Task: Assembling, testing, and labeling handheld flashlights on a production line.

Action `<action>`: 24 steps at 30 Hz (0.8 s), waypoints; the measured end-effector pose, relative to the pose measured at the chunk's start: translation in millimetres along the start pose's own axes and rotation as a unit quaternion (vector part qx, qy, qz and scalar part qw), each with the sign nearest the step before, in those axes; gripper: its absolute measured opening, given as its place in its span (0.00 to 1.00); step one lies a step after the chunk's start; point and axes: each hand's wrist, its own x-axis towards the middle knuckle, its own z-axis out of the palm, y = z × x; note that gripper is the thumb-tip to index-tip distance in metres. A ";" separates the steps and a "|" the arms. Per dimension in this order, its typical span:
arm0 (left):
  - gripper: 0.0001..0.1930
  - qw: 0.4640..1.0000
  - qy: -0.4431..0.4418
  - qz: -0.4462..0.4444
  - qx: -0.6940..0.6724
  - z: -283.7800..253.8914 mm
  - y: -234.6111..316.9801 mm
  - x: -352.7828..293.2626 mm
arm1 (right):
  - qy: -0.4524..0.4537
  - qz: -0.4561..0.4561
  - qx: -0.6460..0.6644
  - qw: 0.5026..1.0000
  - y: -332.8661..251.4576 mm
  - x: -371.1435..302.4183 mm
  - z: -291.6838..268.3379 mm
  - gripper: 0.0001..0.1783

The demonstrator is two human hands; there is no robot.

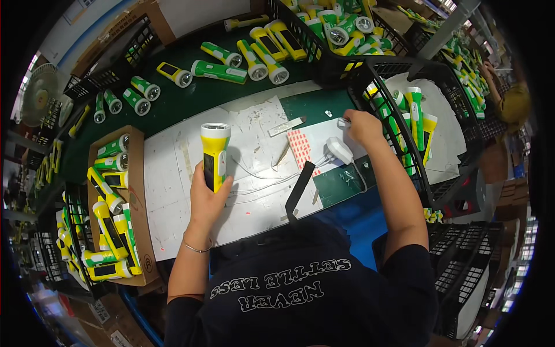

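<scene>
My left hand [207, 199] grips a yellow flashlight [214, 152] by its handle end, lens pointing away from me, over the white work sheet [173, 173]. My right hand [364, 127] reaches to the right side of the bench and pinches a small white piece [343, 122] near the black crate's edge. A white plug-shaped charger [339, 150] with a thin white cable [260, 176] lies just below that hand, beside a sheet of small red stickers [299, 147].
A cardboard tray [137, 173] on the left holds several green and yellow flashlights. More flashlights lie on the green bench top [185, 98] at the back. Black crates [370, 75] with flashlights stand behind and to the right. A black strap [299, 188] lies near me.
</scene>
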 end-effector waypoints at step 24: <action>0.28 0.965 -0.188 0.129 0.133 -19.9 72.4 -3.1 | -0.162 -0.334 0.574 0.730 -116.2 -72.2 -34.7 0.34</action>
